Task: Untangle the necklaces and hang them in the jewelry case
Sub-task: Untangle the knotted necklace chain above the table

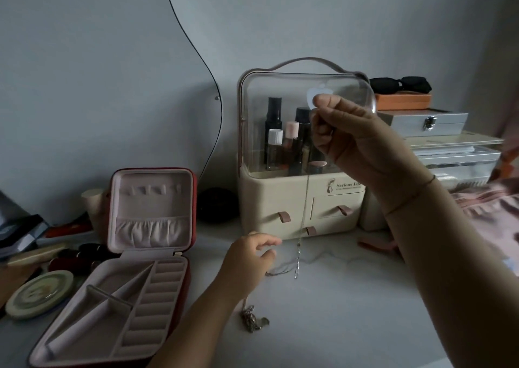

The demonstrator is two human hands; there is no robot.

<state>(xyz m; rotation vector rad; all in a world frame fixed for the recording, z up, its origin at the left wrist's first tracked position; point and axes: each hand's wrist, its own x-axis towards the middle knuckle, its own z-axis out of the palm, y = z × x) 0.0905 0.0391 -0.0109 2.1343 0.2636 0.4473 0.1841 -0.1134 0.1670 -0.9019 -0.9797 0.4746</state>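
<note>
One silver chain [305,199] hangs from the right hand [351,140], thumb and fingertips pinching its top, likely raised so its weight draws it out of the tangle [283,268] on the table [351,311]. At nine o'clock of that tangle the left hand [252,255] curls its fingers, probably steadying it; whether they pinch a strand I cannot tell. One darker clump [251,318] lies at six o'clock. One jewelry case [193,207] waits open farther toward nine o'clock.
</note>
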